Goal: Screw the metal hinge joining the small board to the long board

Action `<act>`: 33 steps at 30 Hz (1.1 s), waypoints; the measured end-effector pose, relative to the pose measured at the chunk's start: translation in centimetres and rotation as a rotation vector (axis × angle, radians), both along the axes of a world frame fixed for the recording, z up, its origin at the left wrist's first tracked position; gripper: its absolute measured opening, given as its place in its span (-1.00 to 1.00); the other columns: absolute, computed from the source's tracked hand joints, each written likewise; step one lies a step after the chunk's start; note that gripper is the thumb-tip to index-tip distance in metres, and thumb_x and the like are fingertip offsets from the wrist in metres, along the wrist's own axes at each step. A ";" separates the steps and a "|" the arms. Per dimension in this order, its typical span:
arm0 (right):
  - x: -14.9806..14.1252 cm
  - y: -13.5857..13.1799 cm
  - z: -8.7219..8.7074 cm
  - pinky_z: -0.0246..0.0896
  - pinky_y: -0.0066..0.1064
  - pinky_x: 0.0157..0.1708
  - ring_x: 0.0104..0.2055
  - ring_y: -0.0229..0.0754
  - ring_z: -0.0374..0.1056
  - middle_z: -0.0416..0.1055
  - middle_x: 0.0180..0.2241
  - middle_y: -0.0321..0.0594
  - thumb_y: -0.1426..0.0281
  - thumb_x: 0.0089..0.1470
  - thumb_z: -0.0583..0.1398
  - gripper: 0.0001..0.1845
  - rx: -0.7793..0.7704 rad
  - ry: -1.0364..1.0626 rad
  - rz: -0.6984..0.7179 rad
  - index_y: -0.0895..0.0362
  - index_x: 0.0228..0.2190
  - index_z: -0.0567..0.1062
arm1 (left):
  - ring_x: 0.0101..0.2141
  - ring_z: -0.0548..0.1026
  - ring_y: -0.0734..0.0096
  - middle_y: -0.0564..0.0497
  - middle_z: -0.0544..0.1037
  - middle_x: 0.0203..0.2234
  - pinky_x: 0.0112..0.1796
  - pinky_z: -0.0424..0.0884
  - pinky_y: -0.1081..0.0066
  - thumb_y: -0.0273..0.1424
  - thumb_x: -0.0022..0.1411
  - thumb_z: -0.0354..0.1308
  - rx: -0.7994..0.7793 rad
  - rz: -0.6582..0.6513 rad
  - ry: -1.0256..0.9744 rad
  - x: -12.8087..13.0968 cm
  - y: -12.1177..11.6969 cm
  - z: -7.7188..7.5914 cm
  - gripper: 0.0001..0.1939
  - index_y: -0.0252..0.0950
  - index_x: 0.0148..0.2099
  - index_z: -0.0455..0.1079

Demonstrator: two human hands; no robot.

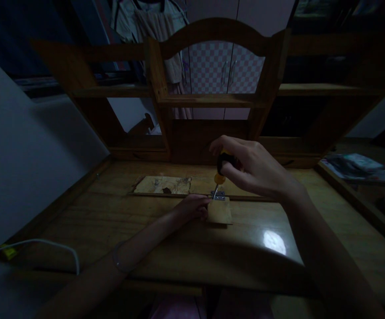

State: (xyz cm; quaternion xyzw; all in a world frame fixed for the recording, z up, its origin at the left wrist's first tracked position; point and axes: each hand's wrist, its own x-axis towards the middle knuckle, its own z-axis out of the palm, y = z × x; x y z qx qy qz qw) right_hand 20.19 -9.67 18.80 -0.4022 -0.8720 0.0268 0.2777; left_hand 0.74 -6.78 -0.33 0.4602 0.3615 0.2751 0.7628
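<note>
A yellow and black screwdriver (219,178) slants down in my right hand (250,166), whose fingers wrap round its handle. Its metal tip meets a small metal hinge (219,195) at the left side. One leaf of the hinge lies on a small pale wooden board (221,212). My left hand (194,207) is closed at the board's left edge, its fingertips close to the screwdriver's tip. Those left fingers are partly hidden, but they appear to pinch the board.
The wooden desk top (106,212) has a worn, peeled strip (162,185) left of the hinge. A wooden shelf unit (209,101) rises behind. At the lower left lies a white cable (46,241). Papers and bags (358,166) sit at the right.
</note>
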 end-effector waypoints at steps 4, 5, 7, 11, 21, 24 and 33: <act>-0.2 -0.3 0.0 0.03 -0.53 -0.27 -0.26 -0.45 0.22 0.36 -0.09 -0.45 0.30 0.12 0.05 -0.63 -0.005 -0.017 0.018 0.05 -0.03 0.33 | -0.55 0.40 0.49 -0.08 0.42 -0.46 -0.55 0.29 0.52 -0.20 0.24 0.19 0.064 -0.010 0.070 0.6 0.1 0.0 -0.58 -0.50 -0.06 0.39; -0.4 -0.3 0.0 0.05 -0.53 -0.26 -0.26 -0.46 0.22 0.37 -0.08 -0.46 0.29 0.12 0.04 -0.63 -0.003 -0.020 0.022 0.04 -0.01 0.33 | -0.55 0.40 0.48 -0.08 0.41 -0.47 -0.55 0.28 0.52 -0.21 0.25 0.18 0.080 0.008 0.104 0.8 0.0 0.1 -0.59 -0.50 -0.07 0.39; -0.7 -0.3 -0.2 0.07 -0.54 -0.25 -0.25 -0.47 0.24 0.38 -0.09 -0.47 0.26 0.16 0.03 -0.60 0.013 -0.019 0.026 0.02 0.03 0.31 | -0.58 0.39 0.46 -0.07 0.40 -0.50 -0.58 0.28 0.51 -0.26 0.26 0.15 0.087 0.057 0.175 1.1 -0.2 0.4 -0.65 -0.51 -0.12 0.39; -1.2 -0.1 -0.6 0.09 -0.54 -0.30 -0.29 -0.48 0.29 0.40 -0.10 -0.48 0.12 0.22 -0.02 -0.57 0.087 -0.051 -0.038 -0.05 0.07 0.27 | -0.58 0.42 0.44 -0.09 0.43 -0.44 -0.58 0.33 0.49 -0.25 0.25 0.15 0.098 0.096 0.186 1.4 -0.3 0.3 -0.66 -0.51 -0.15 0.40; 0.1 -0.3 0.1 0.15 -0.50 -0.12 -0.06 -0.35 0.31 0.33 0.04 -0.38 0.25 0.13 0.04 -0.45 0.058 -0.063 -0.066 0.02 0.15 0.27 | -0.42 0.54 0.28 -0.13 0.45 -0.38 -0.42 0.45 0.45 -0.26 0.26 0.18 0.051 0.100 0.148 1.3 -1.0 1.1 -0.66 -0.51 -0.15 0.36; 0.2 -0.1 -0.1 0.14 -0.53 -0.06 0.00 -0.35 0.32 0.37 0.03 -0.34 0.24 0.13 0.05 -0.43 0.083 -0.051 -0.062 0.07 0.18 0.27 | -0.45 0.53 0.29 -0.09 0.41 -0.44 -0.45 0.43 0.46 -0.28 0.26 0.18 0.046 0.118 0.148 1.5 -1.1 1.3 -0.70 -0.48 -0.22 0.31; -0.8 0.0 -0.3 0.05 -0.44 -0.37 -0.30 -0.30 0.40 0.46 -0.26 -0.36 -0.03 0.20 -0.10 -0.50 0.206 -0.199 -0.200 -0.02 -0.03 0.32 | -0.49 0.50 0.35 -0.06 0.39 -0.49 -0.48 0.42 0.47 -0.30 0.29 0.15 0.020 0.121 0.170 1.8 -0.9 1.1 -0.71 -0.50 -0.20 0.27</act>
